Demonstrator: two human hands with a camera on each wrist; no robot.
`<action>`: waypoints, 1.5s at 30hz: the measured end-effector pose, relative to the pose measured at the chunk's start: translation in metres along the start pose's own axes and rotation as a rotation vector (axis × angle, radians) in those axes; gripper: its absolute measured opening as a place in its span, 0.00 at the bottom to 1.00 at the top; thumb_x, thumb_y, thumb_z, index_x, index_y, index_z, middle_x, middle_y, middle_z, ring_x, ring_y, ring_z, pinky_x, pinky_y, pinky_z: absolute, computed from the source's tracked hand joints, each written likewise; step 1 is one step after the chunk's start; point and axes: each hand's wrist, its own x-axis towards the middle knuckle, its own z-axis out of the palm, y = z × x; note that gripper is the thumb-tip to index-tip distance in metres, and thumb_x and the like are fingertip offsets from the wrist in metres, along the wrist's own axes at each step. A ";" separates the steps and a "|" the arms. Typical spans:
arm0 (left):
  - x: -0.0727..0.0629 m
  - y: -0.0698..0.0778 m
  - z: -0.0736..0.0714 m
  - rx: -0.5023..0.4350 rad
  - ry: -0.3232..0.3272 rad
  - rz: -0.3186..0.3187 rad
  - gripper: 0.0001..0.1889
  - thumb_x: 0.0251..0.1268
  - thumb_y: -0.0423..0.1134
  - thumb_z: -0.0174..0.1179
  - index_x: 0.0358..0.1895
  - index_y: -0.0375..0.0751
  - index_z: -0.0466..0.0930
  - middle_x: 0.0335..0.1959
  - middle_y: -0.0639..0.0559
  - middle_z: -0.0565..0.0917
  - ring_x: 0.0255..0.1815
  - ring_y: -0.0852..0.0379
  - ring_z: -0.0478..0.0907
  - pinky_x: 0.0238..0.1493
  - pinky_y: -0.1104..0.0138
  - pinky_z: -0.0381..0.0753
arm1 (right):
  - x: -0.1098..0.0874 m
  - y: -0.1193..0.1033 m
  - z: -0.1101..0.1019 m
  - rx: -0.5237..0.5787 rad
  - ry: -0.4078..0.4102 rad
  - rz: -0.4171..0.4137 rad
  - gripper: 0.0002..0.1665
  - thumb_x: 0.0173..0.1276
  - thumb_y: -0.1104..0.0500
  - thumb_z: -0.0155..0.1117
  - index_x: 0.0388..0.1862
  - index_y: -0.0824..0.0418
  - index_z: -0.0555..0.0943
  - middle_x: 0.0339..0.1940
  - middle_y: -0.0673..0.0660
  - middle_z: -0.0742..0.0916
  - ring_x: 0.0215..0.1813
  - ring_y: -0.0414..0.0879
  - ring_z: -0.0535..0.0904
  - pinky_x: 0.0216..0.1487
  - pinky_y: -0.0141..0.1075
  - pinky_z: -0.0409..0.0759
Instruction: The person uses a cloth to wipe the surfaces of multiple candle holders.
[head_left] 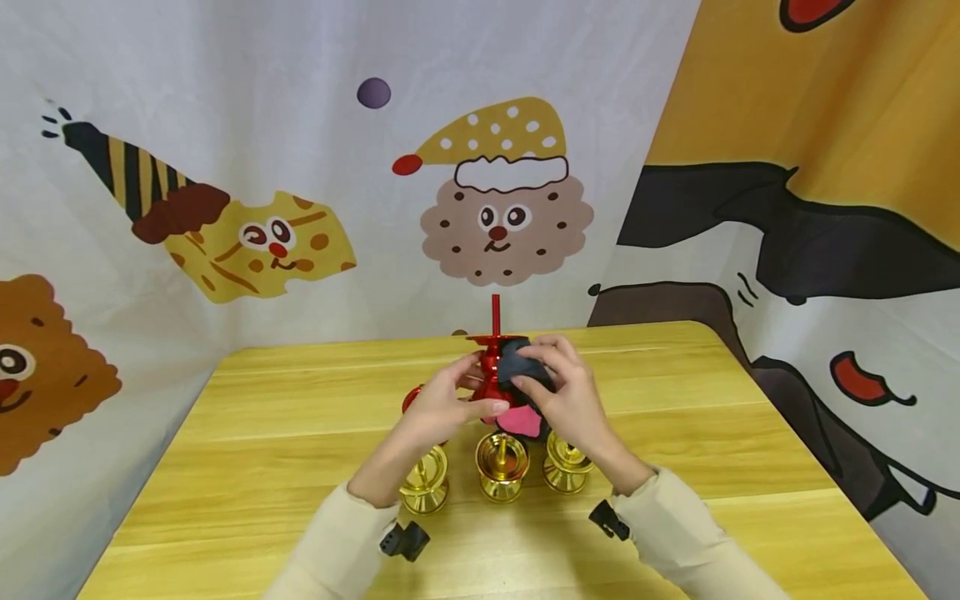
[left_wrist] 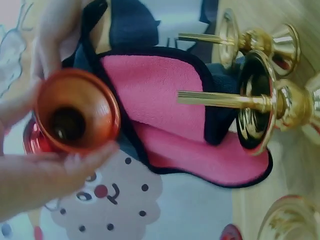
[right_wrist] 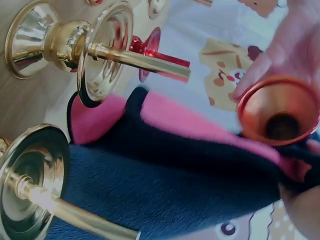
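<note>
A red metal candlestick (head_left: 491, 363) with a thin upright spike is held above the table by my left hand (head_left: 448, 402), thumb and fingers around its lower part. Its hollow base (left_wrist: 100, 107) faces the left wrist camera. Between thumb and fingers, my right hand (head_left: 567, 393) pinches a dark blue cloth (head_left: 517, 365) against the candlestick's right side. The cloth's pink underside (left_wrist: 155, 90) and black edging hang below. Three gold candlesticks stand beneath the hands: one at left (head_left: 425, 483), one in the middle (head_left: 501, 471) and one at right (head_left: 566, 462).
Another red candlestick (head_left: 411, 397) stands behind my left hand, mostly hidden by it. The wooden table (head_left: 285, 433) ends at a printed curtain (head_left: 390, 250) with cartoon food figures. Wrist cameras (head_left: 405, 541) hang under both sleeves.
</note>
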 end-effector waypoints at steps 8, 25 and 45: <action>-0.004 -0.003 -0.016 -0.439 -0.220 0.066 0.46 0.55 0.25 0.60 0.71 0.40 0.38 0.56 0.32 0.69 0.53 0.47 0.72 0.52 0.63 0.73 | 0.005 0.007 -0.014 0.264 -0.097 0.133 0.19 0.55 0.79 0.59 0.47 0.76 0.73 0.49 0.65 0.73 0.46 0.40 0.78 0.43 0.31 0.79; 0.002 0.008 -0.029 -0.265 0.012 0.044 0.21 0.73 0.36 0.42 0.62 0.26 0.63 0.50 0.33 0.76 0.46 0.47 0.76 0.54 0.58 0.73 | 0.010 0.008 -0.018 0.211 -0.130 -0.004 0.17 0.48 0.85 0.59 0.40 0.80 0.74 0.48 0.68 0.73 0.48 0.41 0.73 0.46 0.28 0.77; 0.000 0.022 -0.075 -0.572 0.124 -0.008 0.14 0.65 0.21 0.46 0.52 0.17 0.64 0.33 0.49 0.80 0.34 0.58 0.80 0.43 0.68 0.79 | 0.018 0.010 -0.038 0.047 -0.094 0.040 0.15 0.53 0.80 0.61 0.42 0.76 0.77 0.46 0.65 0.74 0.48 0.40 0.72 0.44 0.26 0.74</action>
